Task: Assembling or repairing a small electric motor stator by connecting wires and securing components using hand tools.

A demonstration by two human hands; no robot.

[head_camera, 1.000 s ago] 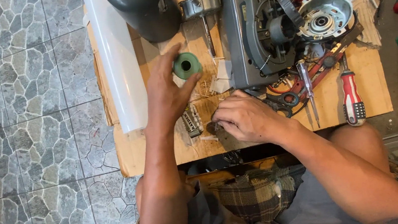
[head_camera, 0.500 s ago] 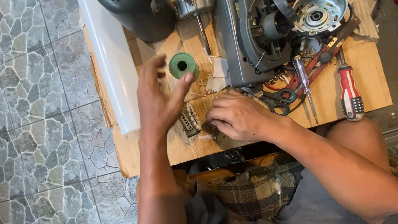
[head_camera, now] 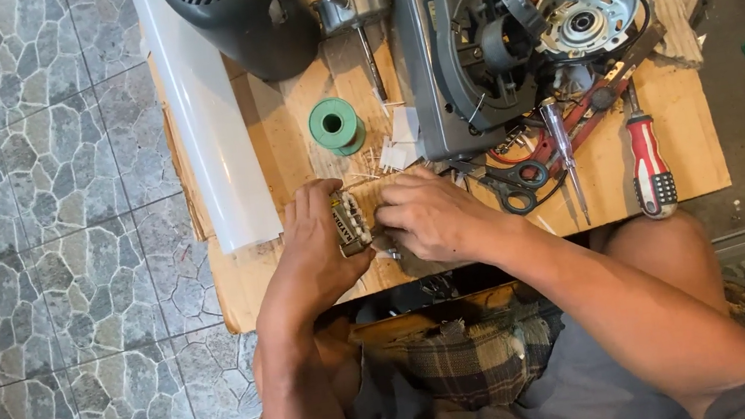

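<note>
My left hand grips a small grey switch block at the near edge of a cardboard-covered table. My right hand rests right beside it, fingers curled at the block's right side, touching it; what lies under its fingers is hidden. A green spool stands free on the cardboard a little beyond both hands.
A dark fan housing, a rotor with shaft, a grey motor body and a silver end bell sit at the back. A tester screwdriver, scissors and a red-handled screwdriver lie right. A white panel lines the left edge.
My left hand let go of the green spool, which now stands on the cardboard, and came back toward me to take the switch block. My right hand stayed by the block.
</note>
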